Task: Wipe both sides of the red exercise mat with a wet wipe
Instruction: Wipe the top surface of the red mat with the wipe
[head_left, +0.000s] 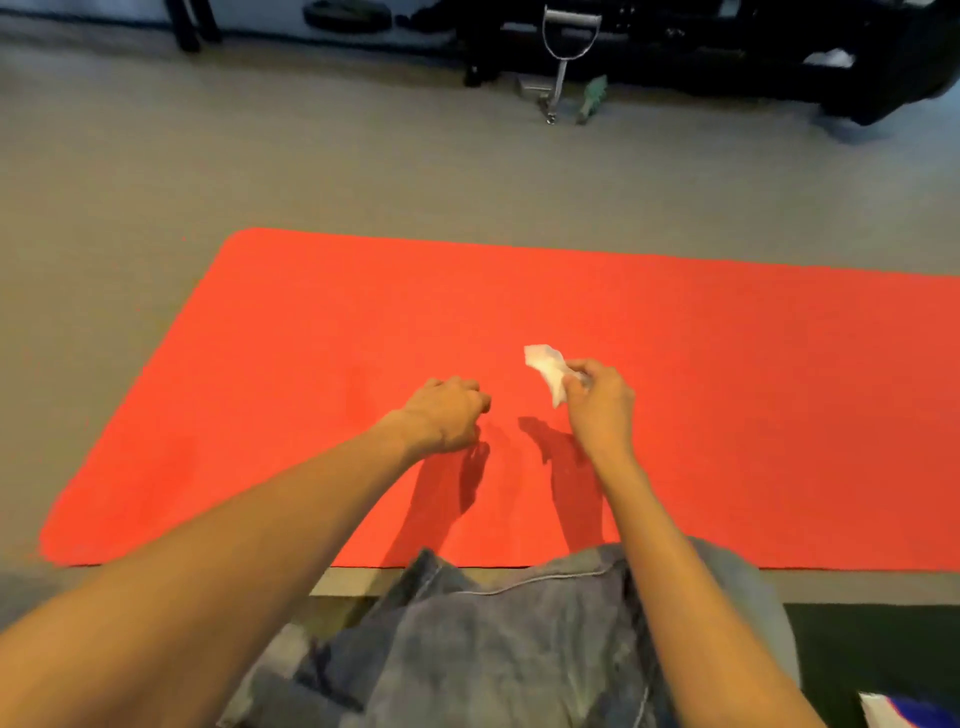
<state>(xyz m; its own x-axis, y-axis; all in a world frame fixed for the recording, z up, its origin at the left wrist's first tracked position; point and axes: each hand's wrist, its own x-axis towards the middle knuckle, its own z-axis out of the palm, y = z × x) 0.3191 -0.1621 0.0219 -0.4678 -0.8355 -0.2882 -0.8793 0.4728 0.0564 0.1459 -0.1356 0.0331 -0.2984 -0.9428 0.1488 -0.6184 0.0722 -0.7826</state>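
Note:
The red exercise mat lies flat on the grey floor, stretching from the left across to the right edge of the head view. Above its middle, my right hand pinches a crumpled white wet wipe between thumb and fingers; the wipe hangs a little above the mat. My left hand hovers beside it to the left, fingers curled, holding nothing. Both hands cast shadows on the mat below them.
My knees in blue jeans are at the mat's near edge. Black gym equipment with a metal cable handle stands at the far wall. A white and blue packet peeks in at the bottom right.

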